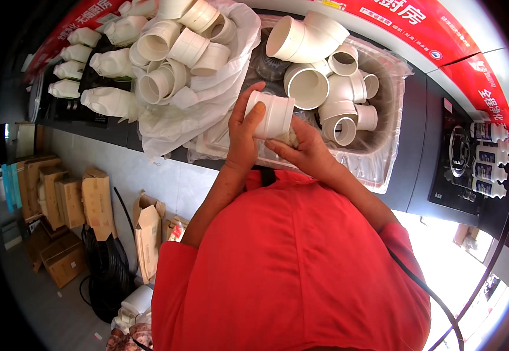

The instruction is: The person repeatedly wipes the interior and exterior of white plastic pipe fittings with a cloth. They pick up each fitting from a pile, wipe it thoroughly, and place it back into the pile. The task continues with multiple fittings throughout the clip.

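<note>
Hiding under pipe coupling [272, 114]: cloth wad | right hand [304, 149] | left hand [242, 134]

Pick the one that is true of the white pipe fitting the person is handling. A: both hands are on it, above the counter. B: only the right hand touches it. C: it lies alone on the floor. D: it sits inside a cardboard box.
A: the left hand wraps the white pipe fitting from the side and the right hand meets it from below, above the counter.
</note>
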Demonstrator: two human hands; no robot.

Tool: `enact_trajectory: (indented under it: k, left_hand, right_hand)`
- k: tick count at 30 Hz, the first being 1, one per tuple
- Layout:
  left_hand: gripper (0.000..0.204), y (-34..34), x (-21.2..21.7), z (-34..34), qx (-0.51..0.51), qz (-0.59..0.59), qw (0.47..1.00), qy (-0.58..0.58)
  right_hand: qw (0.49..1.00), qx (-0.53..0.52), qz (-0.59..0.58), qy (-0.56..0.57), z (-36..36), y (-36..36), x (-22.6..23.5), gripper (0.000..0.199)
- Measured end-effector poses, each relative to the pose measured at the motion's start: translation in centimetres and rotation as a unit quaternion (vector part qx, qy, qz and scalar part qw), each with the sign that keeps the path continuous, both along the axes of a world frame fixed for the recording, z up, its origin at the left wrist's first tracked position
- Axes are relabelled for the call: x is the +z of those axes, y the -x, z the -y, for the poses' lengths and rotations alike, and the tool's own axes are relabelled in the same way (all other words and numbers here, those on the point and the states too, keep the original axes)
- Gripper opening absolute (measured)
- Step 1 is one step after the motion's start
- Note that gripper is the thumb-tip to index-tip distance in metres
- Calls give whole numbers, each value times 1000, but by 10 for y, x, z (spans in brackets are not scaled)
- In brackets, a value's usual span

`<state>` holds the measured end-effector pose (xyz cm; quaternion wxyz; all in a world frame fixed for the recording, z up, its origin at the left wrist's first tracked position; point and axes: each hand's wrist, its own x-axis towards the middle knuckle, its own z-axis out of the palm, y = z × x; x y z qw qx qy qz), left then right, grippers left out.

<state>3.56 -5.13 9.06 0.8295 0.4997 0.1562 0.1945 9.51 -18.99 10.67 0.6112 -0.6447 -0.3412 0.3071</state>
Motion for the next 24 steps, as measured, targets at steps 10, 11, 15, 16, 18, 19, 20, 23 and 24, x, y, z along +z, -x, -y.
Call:
enact_trajectory:
  k: [10, 11, 15, 16, 18, 19, 20, 23, 24]
  left_hand:
    - [47, -7, -14, -8, -64, -130, 977, 154]
    - [49, -6, -15, -8, -65, -122, 982, 128]
    - [53, -2, -8, -3, -43, -79, 996, -4]
    - [52, -2, -5, -2, -31, -66, 996, -45]
    - [48, -2, -7, -4, -32, -55, 997, -33]
    - [46, -3, -8, -5, -33, -50, 998, -27]
    - [46, -3, -4, -4, -42, -66, 997, -7]
    - [46, -3, 2, -5, -59, -108, 990, 65]
    - [46, -4, -9, -7, -60, -116, 987, 98]
  right_hand:
    - [991, 0, 122, 57, 1, -10, -24, 40]
    - [997, -6, 63, 50, -1, -10, -22, 41]
    - [987, 10, -160, 28, 1, -15, -1, 43]
    - [986, 7, -164, 18, 0, -13, 0, 43]
    - [990, 11, -141, 19, 1, -11, 3, 43]
    - [993, 17, -113, 30, 1, -10, 4, 43]
    - [995, 22, -86, 42, 2, -10, 4, 43]
    - [946, -9, 323, 32, 1, -8, -14, 42]
    - [942, 1, 334, 41, 2, -9, -18, 42]
